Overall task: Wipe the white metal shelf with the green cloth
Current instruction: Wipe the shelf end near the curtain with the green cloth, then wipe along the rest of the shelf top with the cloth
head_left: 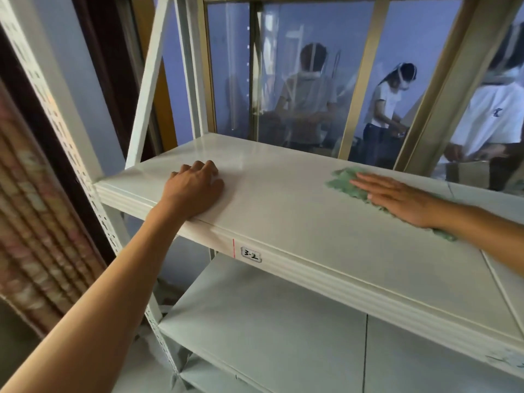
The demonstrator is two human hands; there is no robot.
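Observation:
The white metal shelf (283,211) runs across the middle of the view, with a small label reading 3-2 on its front lip. My right hand (397,198) lies flat, fingers straight and pointing left, pressing the green cloth (341,180) onto the shelf's right part. The cloth shows beyond the fingertips and under the wrist. My left hand (195,188) rests on the shelf's left front edge with fingers curled, holding nothing.
A lower shelf board (255,321) sits beneath. A perforated white upright (68,137) stands at the left corner and a diagonal brace (150,80) rises behind it. Behind the shelf is a glass partition (312,80) with people beyond it. Rolled patterned material (34,222) leans at the left.

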